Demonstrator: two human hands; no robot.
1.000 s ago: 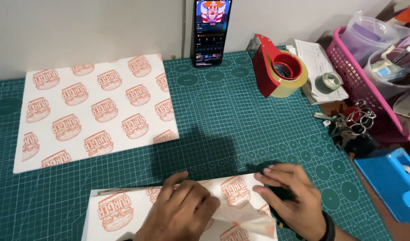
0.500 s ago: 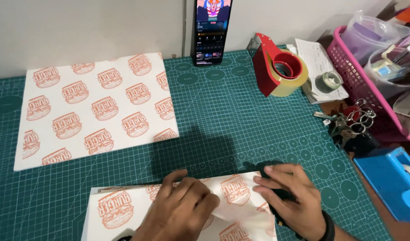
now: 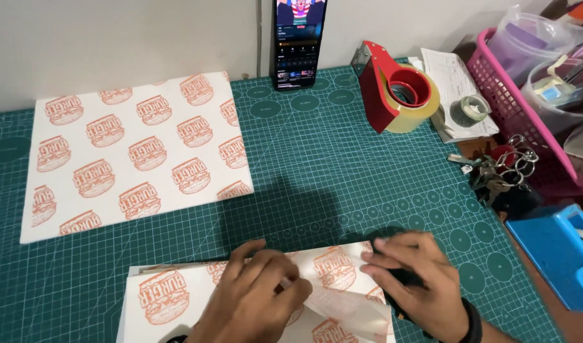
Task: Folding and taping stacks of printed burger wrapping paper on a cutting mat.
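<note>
— What's in your grip?

— My left hand [image 3: 253, 302] lies flat, fingers curled down, pressing the top of the parcel [image 3: 253, 305]. It pins the paper and closes round nothing. My right hand [image 3: 415, 286] rests at the parcel's right end, fingers bent over a small dark thing I can't make out. A clear strip lies across the paper between my hands; whether it's tape I can't tell.

— Where's the parcel?

— At the near edge of the bench, on the green mat [image 3: 342, 184], just under me.

— How far along?

— I judge the paper is folded over, with the right end loose and creased, so that end is not yet closed. A second flat sheet [image 3: 132, 152] with the same orange print lies untouched, well apart at the far left.

— And the containers?

— The pink basket [image 3: 494, 82] at the right holds clear plastic tubs, one with small bits inside. The red tape gun [image 3: 393, 89] carries a roll. Beside it are papers with a small tape roll on top, then keys [image 3: 501, 174] and a blue dispenser [image 3: 558, 248]. A phone [image 3: 298, 41] leans on the wall.
</note>
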